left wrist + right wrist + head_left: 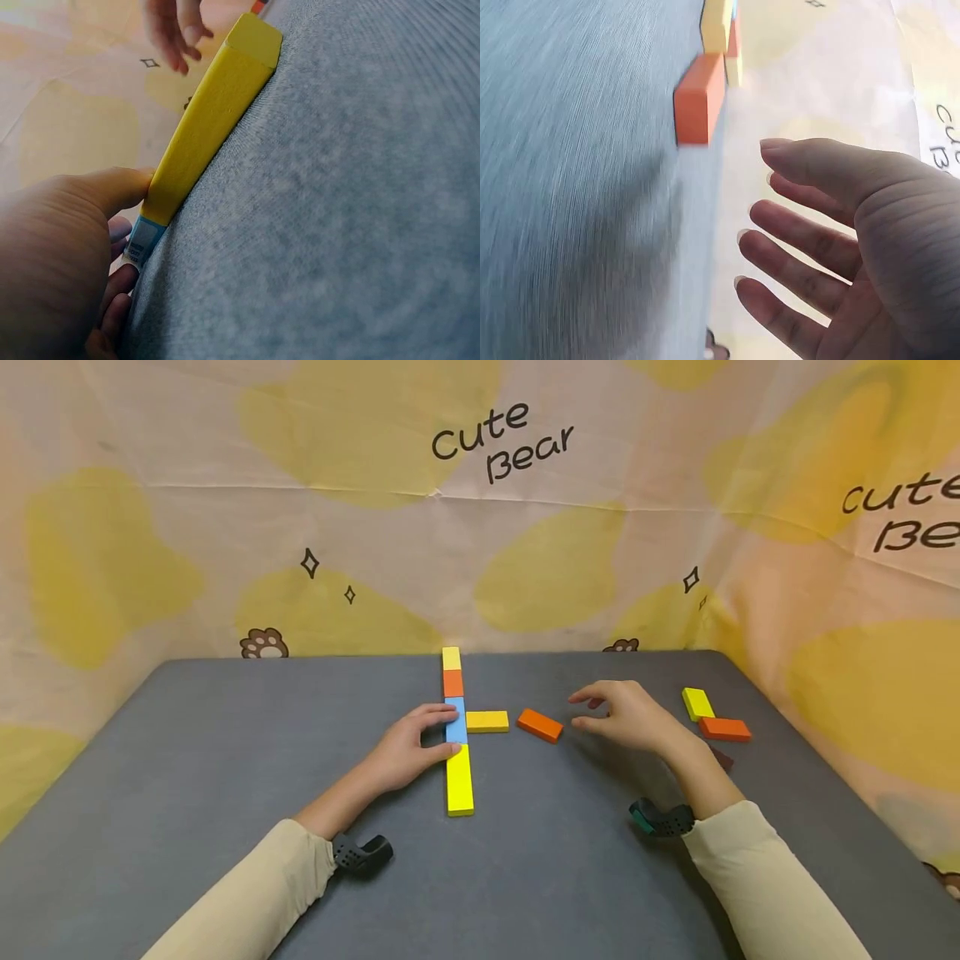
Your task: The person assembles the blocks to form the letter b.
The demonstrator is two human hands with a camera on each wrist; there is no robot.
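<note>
A straight row of blocks lies on the grey table: a pale yellow block (451, 658) at the far end, then an orange block (453, 683), a blue block (456, 727) and a bright yellow block (460, 783) nearest me. My left hand (408, 747) rests along the row's left side, fingertips on the blue block and thumb at its seam with the bright yellow one. From the blue block's right side a golden yellow block (487, 722) sticks out sideways. A loose orange block (540, 726) lies slantwise beyond it. My right hand (626, 714) hovers right of that block, fingers parted, holding nothing.
Toward the table's right edge lie a yellow block (698, 704) and an orange block (725, 729). A dark brown block (722, 759) is partly hidden behind my right wrist. A patterned cloth (555, 568) hangs behind the grey table (247, 735).
</note>
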